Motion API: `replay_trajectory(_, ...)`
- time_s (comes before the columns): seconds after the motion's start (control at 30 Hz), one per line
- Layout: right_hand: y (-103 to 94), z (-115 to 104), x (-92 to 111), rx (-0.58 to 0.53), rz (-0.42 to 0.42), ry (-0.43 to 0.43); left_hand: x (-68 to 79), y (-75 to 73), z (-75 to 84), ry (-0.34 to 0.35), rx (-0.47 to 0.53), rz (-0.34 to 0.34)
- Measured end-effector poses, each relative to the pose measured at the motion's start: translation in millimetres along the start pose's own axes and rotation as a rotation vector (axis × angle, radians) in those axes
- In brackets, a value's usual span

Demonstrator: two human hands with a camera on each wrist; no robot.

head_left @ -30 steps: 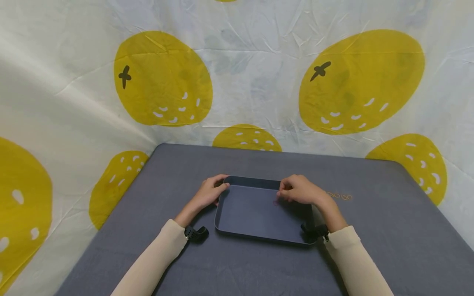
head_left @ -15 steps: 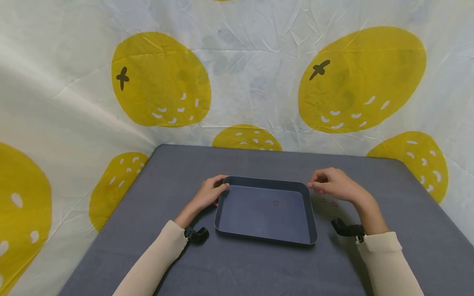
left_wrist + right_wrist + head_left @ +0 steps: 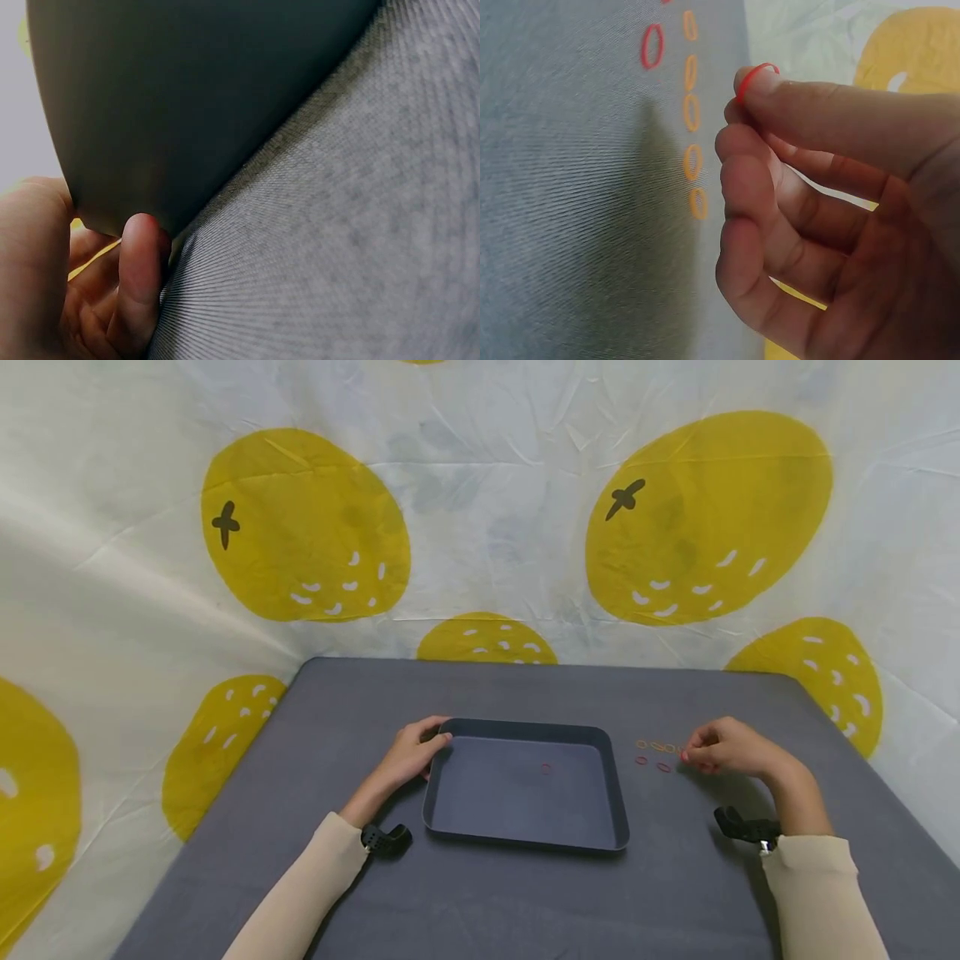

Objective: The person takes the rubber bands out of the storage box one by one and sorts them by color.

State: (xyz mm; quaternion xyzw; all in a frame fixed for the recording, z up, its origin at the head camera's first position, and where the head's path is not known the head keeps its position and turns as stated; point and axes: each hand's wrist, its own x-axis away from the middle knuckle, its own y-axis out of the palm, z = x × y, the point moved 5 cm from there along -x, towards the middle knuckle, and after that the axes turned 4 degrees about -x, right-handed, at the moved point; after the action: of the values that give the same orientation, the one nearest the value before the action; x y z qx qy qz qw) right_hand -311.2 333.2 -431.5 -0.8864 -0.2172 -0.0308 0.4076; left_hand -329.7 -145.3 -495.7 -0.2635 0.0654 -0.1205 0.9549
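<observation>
My left hand (image 3: 411, 752) grips the far left corner of a dark grey tray (image 3: 525, 842), its thumb on the rim and fingers outside the wall. Inside the tray lies a small red rubber band (image 3: 546, 769). Over the table to the right of the tray, my right hand (image 3: 731, 747) pinches another red rubber band (image 3: 744, 86) between thumb and fingertips; the right wrist view shows its loop beside the thumb tip. Close to that hand, two red rubber bands (image 3: 663, 767) lie in front of a row of several orange rubber bands (image 3: 657, 747), partly hidden by the fingers.
A grey cloth covers the table (image 3: 525, 902). Behind and to the left hangs a white curtain (image 3: 495, 527) printed with yellow fruit. A black strap device sits on each wrist.
From over the tray, my right hand has moved right to the loose bands and now holds a red one. A red band stays in the tray. The left hand keeps its grip.
</observation>
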Motion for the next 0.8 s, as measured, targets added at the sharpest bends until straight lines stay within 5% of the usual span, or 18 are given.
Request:
replay_trajectory(0.43,10.8,15.7,-2.9,-0.008,-0.024,0.063,-5.3,1.0,-1.2,-0.049,-0.027,0.01)
replay_trajectory(0.8,10.1,18.6,-3.1,-0.001,-0.034,0.09,-3.0,0.8,0.7,-0.022,-0.003,0.055)
